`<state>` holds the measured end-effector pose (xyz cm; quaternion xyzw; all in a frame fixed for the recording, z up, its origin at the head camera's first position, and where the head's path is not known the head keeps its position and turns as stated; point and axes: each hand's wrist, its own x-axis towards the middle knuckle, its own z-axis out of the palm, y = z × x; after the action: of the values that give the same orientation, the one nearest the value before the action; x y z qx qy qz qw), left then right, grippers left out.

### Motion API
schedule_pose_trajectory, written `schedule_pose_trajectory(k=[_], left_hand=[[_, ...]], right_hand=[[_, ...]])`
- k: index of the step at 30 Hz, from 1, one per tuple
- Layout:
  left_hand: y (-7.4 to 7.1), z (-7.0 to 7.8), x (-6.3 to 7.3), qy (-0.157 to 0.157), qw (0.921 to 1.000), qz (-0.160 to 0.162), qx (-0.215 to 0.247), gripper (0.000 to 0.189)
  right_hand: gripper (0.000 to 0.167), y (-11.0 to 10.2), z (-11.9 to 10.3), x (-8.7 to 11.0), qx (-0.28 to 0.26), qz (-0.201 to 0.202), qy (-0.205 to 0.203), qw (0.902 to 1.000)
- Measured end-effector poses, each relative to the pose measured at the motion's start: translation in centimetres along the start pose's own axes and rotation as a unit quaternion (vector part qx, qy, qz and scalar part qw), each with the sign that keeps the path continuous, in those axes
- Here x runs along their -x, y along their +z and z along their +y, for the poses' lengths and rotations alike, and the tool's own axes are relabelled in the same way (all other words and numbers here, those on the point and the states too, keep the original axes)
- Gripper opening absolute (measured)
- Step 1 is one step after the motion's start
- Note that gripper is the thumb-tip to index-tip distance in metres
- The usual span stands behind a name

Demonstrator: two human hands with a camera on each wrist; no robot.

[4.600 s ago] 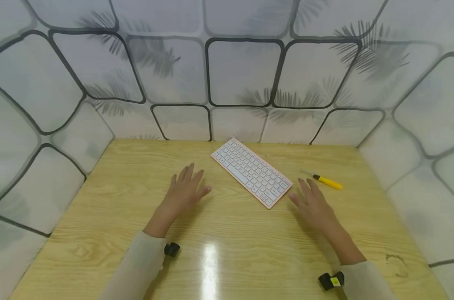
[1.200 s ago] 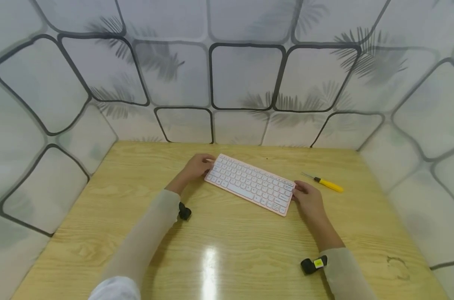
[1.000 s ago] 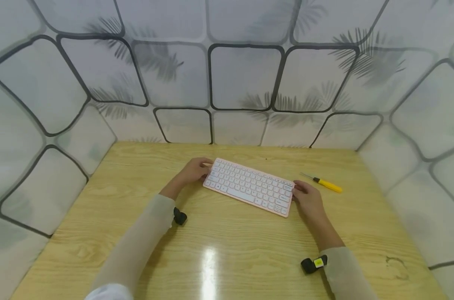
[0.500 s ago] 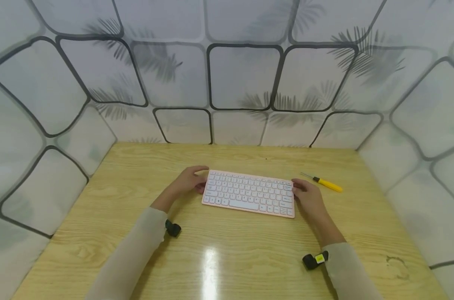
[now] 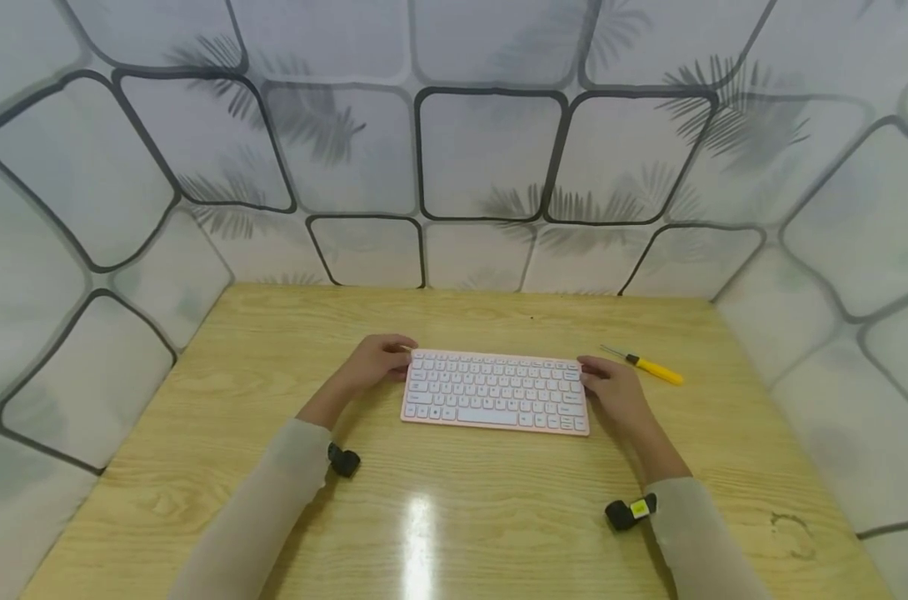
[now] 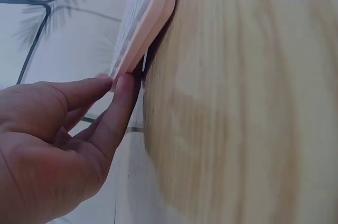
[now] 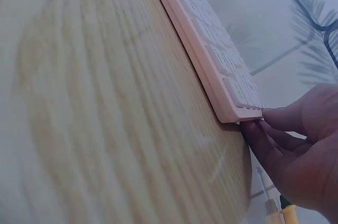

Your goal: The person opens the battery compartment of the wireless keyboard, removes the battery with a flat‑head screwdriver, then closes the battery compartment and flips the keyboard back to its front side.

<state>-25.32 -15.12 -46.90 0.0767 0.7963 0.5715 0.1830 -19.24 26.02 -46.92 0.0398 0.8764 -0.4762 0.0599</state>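
I'm watching the flat rectangular keyboard, pink-edged with white keys [image 5: 495, 392], swing nearly level at centre frame; I'd call the turning almost finished. The left hand [image 5: 375, 362] and right hand [image 5: 615, 393] pinch its ends, fingertips underneath hidden. Right of frame, the yellow-handled, thin-shafted screwdriver [image 5: 656, 369] lies apart.

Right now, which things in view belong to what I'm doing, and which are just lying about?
Belonging to the job, it seems:
- keyboard, held at both ends
- left hand, gripping its left end
- right hand, gripping its right end
- table, the work surface

Just lying about, apparently:
- yellow-handled screwdriver, untouched, beyond the right hand
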Motion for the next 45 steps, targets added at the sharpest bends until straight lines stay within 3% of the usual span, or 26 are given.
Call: schedule_pose_trajectory(k=[6,17,29,38,45], left_hand=[[0.3,0.4,0.5,-0.017,0.9997,0.019,0.001,0.034],[-0.3,-0.6,1.3,-0.026,0.9993,0.019,0.020,0.035],[-0.9,-0.5,1.6,-0.034,0.9993,0.012,0.008,0.035],[-1.6,-1.3,1.9,-0.031,0.9993,-0.011,0.018,0.039],[-2.1,-0.6,2.3,-0.040,0.9953,-0.078,0.042,0.053]], right_hand=[[0.040,0.2,0.5,-0.5,-0.008,-0.004,0.002,1.0000],[0.039,0.8,0.4,-1.5,-0.021,-0.006,-0.008,0.9997],[0.039,1.3,0.1,-1.5,-0.019,-0.008,0.005,0.9998],[0.040,0.4,0.4,-0.8,-0.015,-0.043,0.017,0.9988],[0.043,-0.2,0.5,-0.8,-0.014,-0.069,0.031,0.9970]])
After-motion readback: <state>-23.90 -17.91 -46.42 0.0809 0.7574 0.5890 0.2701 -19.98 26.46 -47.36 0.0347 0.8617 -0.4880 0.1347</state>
